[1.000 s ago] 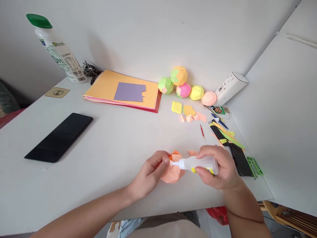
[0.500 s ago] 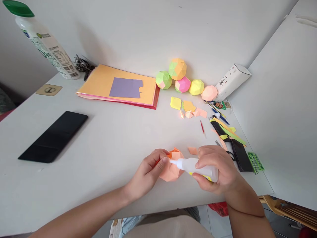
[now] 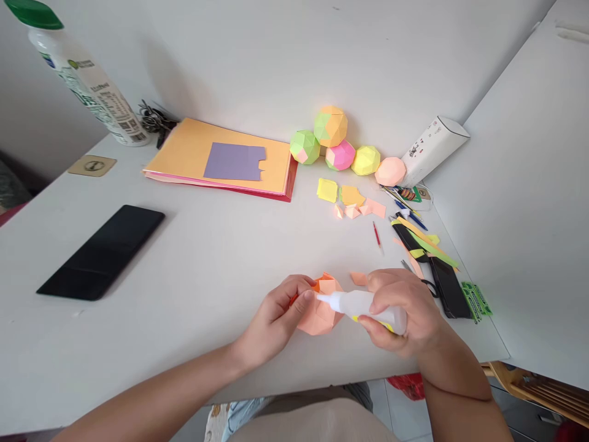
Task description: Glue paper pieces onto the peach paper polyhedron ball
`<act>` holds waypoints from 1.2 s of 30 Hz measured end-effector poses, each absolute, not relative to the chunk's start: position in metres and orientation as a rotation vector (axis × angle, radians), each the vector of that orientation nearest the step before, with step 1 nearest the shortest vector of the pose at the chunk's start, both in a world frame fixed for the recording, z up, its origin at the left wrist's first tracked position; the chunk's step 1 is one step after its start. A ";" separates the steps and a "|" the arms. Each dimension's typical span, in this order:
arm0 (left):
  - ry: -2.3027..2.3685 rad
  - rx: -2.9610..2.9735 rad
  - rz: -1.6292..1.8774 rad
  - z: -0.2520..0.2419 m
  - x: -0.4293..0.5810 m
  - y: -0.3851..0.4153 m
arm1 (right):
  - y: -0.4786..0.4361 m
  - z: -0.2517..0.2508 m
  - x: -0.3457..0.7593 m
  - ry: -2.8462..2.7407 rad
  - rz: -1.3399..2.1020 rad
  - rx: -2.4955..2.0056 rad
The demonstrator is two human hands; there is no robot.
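Observation:
Near the front of the desk, my left hand [image 3: 278, 316] pinches the edge of a peach folded-paper ball [image 3: 317, 322] with an opening at its top. My right hand [image 3: 409, 313] is wrapped round a white glue bottle [image 3: 356, 303], tilted so that its nozzle points left. The nozzle tip is at the ball's rim, close to my left thumb; whether it touches the paper I cannot tell. Just left of my right hand lies a small peach paper piece [image 3: 358, 279]. Scissors [image 3: 429, 287] show partly behind my right hand.
Finished paper balls [image 3: 340, 155] stand against the wall, with sticky notes [image 3: 327, 190] and folded pieces in front. A black phone [image 3: 103, 252] lies at left. Behind it are a folder stack [image 3: 179, 150] and a tall bottle [image 3: 92, 86]. Pens and a black case [image 3: 446, 285] line the right edge.
Both hands, the paper ball and the glue bottle hold almost the same places. The whole view has shifted very slightly.

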State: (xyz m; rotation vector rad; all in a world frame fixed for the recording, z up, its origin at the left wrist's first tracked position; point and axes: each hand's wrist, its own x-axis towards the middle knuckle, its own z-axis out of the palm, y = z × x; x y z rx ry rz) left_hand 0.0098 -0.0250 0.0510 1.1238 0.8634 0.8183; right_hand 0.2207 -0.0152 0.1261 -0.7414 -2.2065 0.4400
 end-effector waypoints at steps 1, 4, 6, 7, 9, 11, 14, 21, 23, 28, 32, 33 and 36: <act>0.862 1.123 0.817 0.051 0.010 -0.025 | -0.015 0.126 0.221 -2.210 0.444 -0.741; 0.862 1.138 0.815 0.050 0.010 -0.025 | -0.016 0.126 0.221 -2.218 0.447 -0.745; 0.857 1.152 0.817 0.050 0.010 -0.025 | -0.017 0.126 0.222 -2.219 0.449 -0.747; 0.854 1.154 0.817 0.050 0.010 -0.025 | -0.017 0.125 0.222 -2.215 0.456 -0.751; 0.853 1.151 0.819 0.051 0.009 -0.025 | -0.017 0.125 0.223 -2.199 0.482 -0.749; 0.856 1.147 0.817 0.051 0.009 -0.025 | -0.016 0.125 0.224 -2.184 0.518 -0.754; 0.855 1.151 0.811 0.053 0.009 -0.025 | -0.013 0.126 0.224 -2.175 0.564 -0.759; 0.892 1.163 0.800 0.054 0.010 -0.025 | -0.010 0.125 0.225 -2.171 0.650 -0.734; 0.885 1.159 0.800 0.054 0.010 -0.025 | -0.011 0.124 0.226 -2.168 0.651 -0.744; 0.865 1.132 0.783 0.055 0.009 -0.023 | -0.009 0.121 0.229 -2.090 0.752 -0.864; 0.876 1.128 0.765 0.055 0.009 -0.023 | -0.005 0.122 0.231 -2.011 0.838 -0.969; 0.874 1.129 0.763 0.055 0.009 -0.023 | -0.003 0.123 0.232 -1.997 0.861 -0.990; 0.872 1.134 0.763 0.055 0.009 -0.023 | 0.002 0.124 0.234 -1.977 0.940 -1.022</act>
